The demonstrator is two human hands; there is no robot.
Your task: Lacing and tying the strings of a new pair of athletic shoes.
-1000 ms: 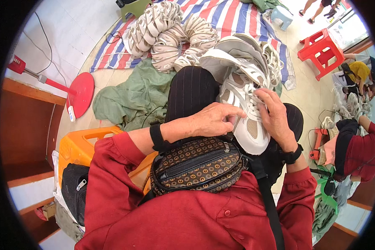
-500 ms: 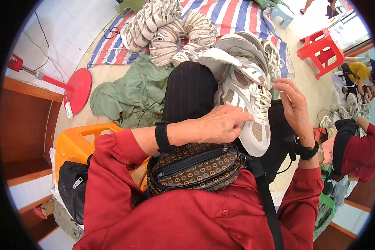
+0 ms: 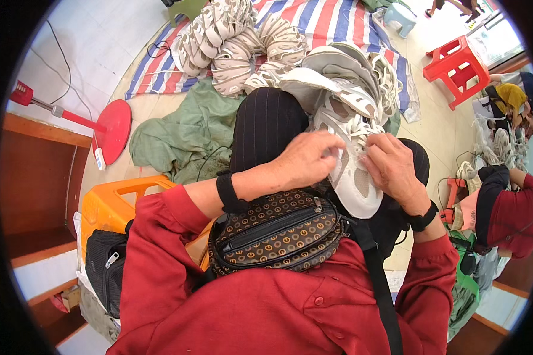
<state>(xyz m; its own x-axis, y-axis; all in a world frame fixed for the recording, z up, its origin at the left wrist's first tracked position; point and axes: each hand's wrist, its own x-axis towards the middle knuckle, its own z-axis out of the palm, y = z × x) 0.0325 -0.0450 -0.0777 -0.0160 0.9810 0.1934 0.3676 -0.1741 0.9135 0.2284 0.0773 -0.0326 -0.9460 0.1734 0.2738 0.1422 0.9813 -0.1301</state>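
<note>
White overlays and tan mesh make up the shoe upper (image 3: pixel 354 198) lying across the lap between the knees, its rounded toe pointing back toward the wearer. White laces (image 3: pixel 359 127) criss-cross its front, with loose loops near the top, and the tan panels show on both sides of the toe. Small ring-shaped emblems in gold repeat all over the dark brown waist bag (image 3: pixel 278 231), just below the upper; a black-edged zip runs across it.

Fingers of the right hand (image 3: pixel 395 168) are bent and bunched against the upper's right edge, beside the laces; whether they pinch a lace I cannot tell. On the opposite edge, the left hand (image 3: pixel 314 158) is curled, forefinger and thumb near each other, and its grip cannot be made out either. More uppers (image 3: pixel 337 77) lean nested beyond the toe's far end, toward a red, white and blue striped sheet (image 3: pixel 326 23).
</note>
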